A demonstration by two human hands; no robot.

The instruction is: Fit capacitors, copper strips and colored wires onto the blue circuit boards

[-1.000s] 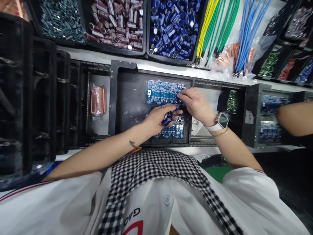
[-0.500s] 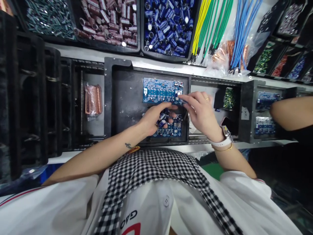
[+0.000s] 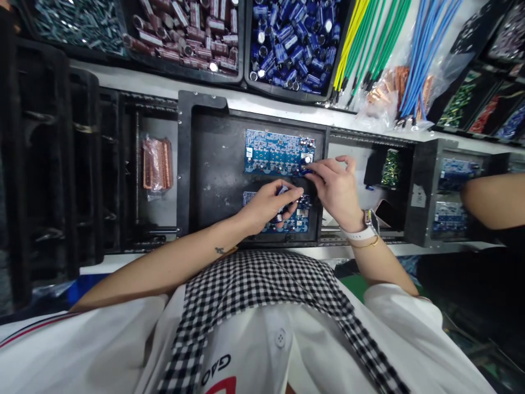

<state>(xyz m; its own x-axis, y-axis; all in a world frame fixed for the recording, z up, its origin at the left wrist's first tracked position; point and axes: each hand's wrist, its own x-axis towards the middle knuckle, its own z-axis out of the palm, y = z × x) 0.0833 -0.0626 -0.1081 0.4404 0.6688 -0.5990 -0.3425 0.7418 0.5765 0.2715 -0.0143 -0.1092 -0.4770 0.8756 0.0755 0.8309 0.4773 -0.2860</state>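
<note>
Several blue capacitors (image 3: 280, 216) lie in my left hand (image 3: 262, 207), whose fingers curl round them above the lower circuit board (image 3: 302, 224). That board is partly covered by the hand. My right hand (image 3: 338, 189) pinches a blue capacitor (image 3: 304, 169) at the right end of the upper circuit board (image 3: 273, 153). Just above the fingertips, a capacitor with a pale round top (image 3: 307, 160) stands on the same board. Both blue boards lie flat in a black tray (image 3: 217, 164). Whether the pinched capacitor's legs touch the board is hidden.
Bins of brown capacitors (image 3: 192, 33) and blue capacitors (image 3: 293, 46) line the back, beside yellow, green and blue wires (image 3: 429, 54). A bagged copper-coloured part (image 3: 156, 164) lies left of the tray. Another person's arm (image 3: 494, 201) reaches over a tray at the right.
My left thumb and fingers have closed further round the capacitors. My right fingers now pinch a blue capacitor visible at the upper board's edge. The whole view has shifted slightly.
</note>
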